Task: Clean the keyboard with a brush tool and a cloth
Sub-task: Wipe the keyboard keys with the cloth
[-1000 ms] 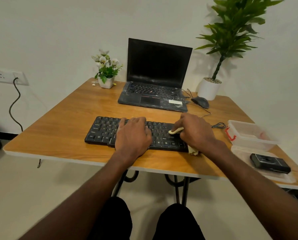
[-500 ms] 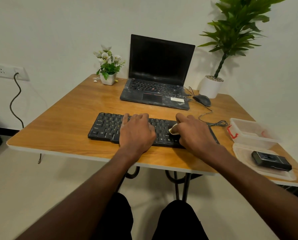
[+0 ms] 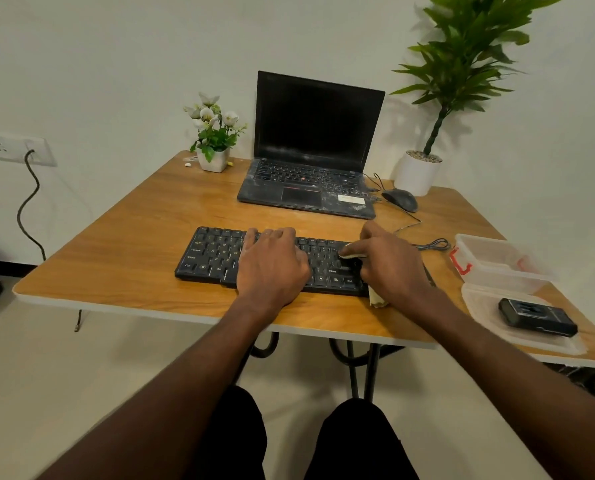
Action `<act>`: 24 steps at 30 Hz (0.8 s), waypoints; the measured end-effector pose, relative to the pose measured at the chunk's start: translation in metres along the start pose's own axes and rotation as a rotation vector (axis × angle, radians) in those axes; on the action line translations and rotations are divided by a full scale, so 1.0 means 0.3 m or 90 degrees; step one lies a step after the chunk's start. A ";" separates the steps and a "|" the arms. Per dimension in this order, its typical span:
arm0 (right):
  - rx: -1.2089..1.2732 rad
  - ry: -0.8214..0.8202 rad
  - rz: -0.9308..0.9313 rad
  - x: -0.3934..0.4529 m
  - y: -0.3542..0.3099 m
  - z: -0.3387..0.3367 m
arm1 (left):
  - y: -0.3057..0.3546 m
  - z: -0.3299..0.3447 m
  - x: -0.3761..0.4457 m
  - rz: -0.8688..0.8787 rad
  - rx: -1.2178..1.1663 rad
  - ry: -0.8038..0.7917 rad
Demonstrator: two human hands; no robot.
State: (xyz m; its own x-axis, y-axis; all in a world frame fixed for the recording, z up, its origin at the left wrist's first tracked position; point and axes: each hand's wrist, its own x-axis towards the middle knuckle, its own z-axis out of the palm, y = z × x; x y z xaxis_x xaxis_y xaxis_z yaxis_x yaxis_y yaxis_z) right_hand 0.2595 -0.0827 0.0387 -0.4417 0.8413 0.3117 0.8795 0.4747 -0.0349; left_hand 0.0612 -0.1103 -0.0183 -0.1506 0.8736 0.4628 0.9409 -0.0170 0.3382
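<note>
**Two hands on the keys, cable close by**

Left hand (image 3: pixel 271 268) lies flat, pinning the keyboard (image 3: pixel 216 254) on the counter (image 3: pixel 122 271). Right hand (image 3: pixel 389 265) grips a cloth (image 3: pixel 377 299) at the right-hand keys. A hard swipe could snag the cable (image 3: pixel 434 244) or pop a keycap.

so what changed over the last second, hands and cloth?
The right hand, gripping the cloth, slid back and forth over the right end of the keyboard; a cloth corner that was tucked under the hand shows again at the keyboard's near edge. Nothing was taken hold of or let go. The left hand stayed flat on the keys, and the laptop and mouse stayed put.
</note>
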 end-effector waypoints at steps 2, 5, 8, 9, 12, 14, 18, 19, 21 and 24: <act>-0.031 -0.002 0.037 -0.012 0.017 0.000 | 0.001 0.004 0.004 -0.002 0.002 0.001; -0.015 -0.007 0.062 -0.035 0.003 0.006 | -0.002 0.008 0.001 -0.006 0.003 0.005; 0.019 -0.013 0.092 -0.059 -0.015 0.007 | 0.000 0.008 0.003 -0.007 -0.001 0.005; 0.030 -0.024 0.102 -0.062 -0.013 -0.001 | 0.000 0.008 0.003 -0.007 -0.003 0.003; 0.050 -0.059 0.113 -0.053 0.007 -0.045 | -0.002 0.009 0.001 0.000 0.000 0.004; 0.071 -0.010 0.136 -0.037 0.021 -0.063 | -0.003 0.009 0.000 0.007 -0.002 0.008; 0.034 0.017 0.080 -0.029 0.015 -0.046 | -0.003 0.005 -0.002 0.008 -0.003 0.010; -0.002 -0.003 0.042 -0.041 0.015 -0.035 | -0.003 0.004 -0.003 0.006 -0.005 0.009; -0.046 -0.014 0.011 -0.069 0.037 -0.028 | -0.002 0.006 -0.002 0.005 -0.009 0.009; -0.071 -0.022 0.054 -0.091 0.108 -0.052 | -0.004 0.006 -0.001 0.004 -0.005 0.005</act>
State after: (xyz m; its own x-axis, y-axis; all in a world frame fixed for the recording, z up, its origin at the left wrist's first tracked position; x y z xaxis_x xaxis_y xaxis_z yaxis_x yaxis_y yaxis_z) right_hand 0.3029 -0.0943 0.0438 -0.3685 0.8865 0.2799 0.9275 0.3711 0.0460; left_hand 0.0605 -0.1096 -0.0203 -0.1465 0.8698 0.4712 0.9393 -0.0271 0.3420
